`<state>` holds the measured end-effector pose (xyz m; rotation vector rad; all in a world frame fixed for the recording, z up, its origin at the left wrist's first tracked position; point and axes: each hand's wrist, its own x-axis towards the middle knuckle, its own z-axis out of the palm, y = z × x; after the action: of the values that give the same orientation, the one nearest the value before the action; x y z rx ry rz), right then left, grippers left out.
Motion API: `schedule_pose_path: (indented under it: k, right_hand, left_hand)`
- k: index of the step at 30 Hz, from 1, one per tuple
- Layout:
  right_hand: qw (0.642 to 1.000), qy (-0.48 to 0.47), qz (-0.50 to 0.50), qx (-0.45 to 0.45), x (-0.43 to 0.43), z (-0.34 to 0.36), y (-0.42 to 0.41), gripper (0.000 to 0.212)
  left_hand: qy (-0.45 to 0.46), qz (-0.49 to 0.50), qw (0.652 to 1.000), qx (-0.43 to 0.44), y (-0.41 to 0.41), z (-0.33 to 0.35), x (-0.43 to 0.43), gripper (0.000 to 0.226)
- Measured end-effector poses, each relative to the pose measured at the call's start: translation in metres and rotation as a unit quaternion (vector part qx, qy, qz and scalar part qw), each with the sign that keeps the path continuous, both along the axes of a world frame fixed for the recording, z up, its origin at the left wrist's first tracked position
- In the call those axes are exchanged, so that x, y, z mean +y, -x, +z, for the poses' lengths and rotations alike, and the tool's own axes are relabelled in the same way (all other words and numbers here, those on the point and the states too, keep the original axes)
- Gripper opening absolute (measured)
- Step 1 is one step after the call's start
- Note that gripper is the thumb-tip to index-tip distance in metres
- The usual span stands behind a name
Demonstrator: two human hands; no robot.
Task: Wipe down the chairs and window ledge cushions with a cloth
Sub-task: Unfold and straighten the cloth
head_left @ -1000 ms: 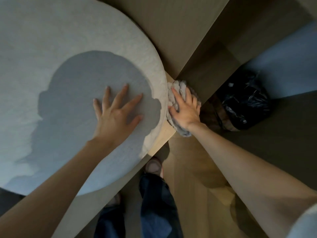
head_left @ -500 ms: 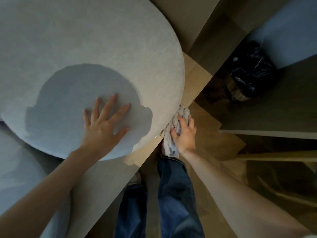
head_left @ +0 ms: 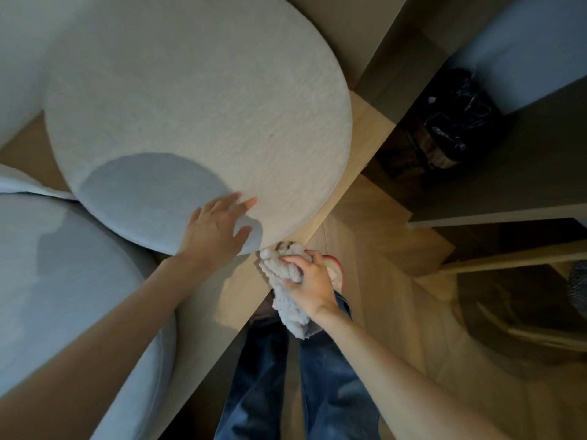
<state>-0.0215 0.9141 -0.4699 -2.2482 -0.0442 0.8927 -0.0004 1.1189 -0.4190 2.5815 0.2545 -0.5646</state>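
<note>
The round, pale grey, nubbly fabric cushion (head_left: 197, 115) looks soft and light. My guess is it'll slide or tip on the light wooden window ledge (head_left: 368, 138) if you scrub the rim without bracing it. The left hand (head_left: 216, 230) does the bracing: flat, fingers spread, pressing the top near the cushion's 5 o'clock edge.

The right hand (head_left: 309, 281) has its fingers curled round the fluffy grey cloth (head_left: 293, 315), which is bunched up right at that same edge. I can't tell if it's actually touching. The cloth is floppy and nothing about it is fragile, so a fistful works, though the loose tail below the wrist could drag.

What's around:
- A second pale grey cushion (head_left: 63, 281) crowds in at 8 o'clock.
- A black plastic bin bag (head_left: 457, 122) sits well apart toward 2 o'clock in a dark nook.
- The person's blue jeans (head_left: 333, 392) and a pink slipper (head_left: 336, 268) are under the cloth.
</note>
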Motion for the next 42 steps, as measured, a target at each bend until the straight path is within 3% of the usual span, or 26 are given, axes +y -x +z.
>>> schedule_pose_path:
  k: [3,12,18,22,27,32,37,42]
  right_hand:
    - [0.999,-0.011,-0.049,-0.018,-0.008,0.049,-0.02,0.042]
    - [0.975,-0.158,-0.068,-0.142,-0.028,0.252,-0.064,0.049]
    - [0.959,-0.22,-0.04,-0.173,-0.05,0.356,-0.048,0.041]
    - [0.953,-0.212,-0.07,-0.206,-0.078,0.389,-0.034,0.049]
    - [0.945,-0.177,-0.139,-0.237,-0.124,0.417,-0.013,0.051]
    - [0.952,-0.137,-0.13,-0.239,-0.183,0.44,0.011,0.034]
    - [0.941,-0.192,-0.118,-0.254,-0.263,0.459,0.059,0.046]
    - [0.934,-0.138,-0.109,-0.31,-0.35,0.464,0.116,0.016]
  left_hand:
    - [0.033,0.013,0.999,0.004,-0.002,0.037,-0.003,0.048]
    - [0.287,0.067,0.955,-0.022,-0.018,0.194,-0.029,0.056]
    - [0.349,0.111,0.922,-0.124,-0.012,0.297,-0.065,0.011]
    - [0.347,0.09,0.923,-0.144,0.002,0.342,-0.085,0.015]
    - [0.383,0.065,0.915,-0.108,0.015,0.373,-0.115,0.018]
    - [0.391,0.02,0.912,-0.121,0.025,0.399,-0.167,0.016]
    - [0.409,-0.015,0.905,-0.12,0.052,0.422,-0.241,0.027]
    - [0.409,-0.089,0.904,-0.09,0.097,0.436,-0.337,0.016]
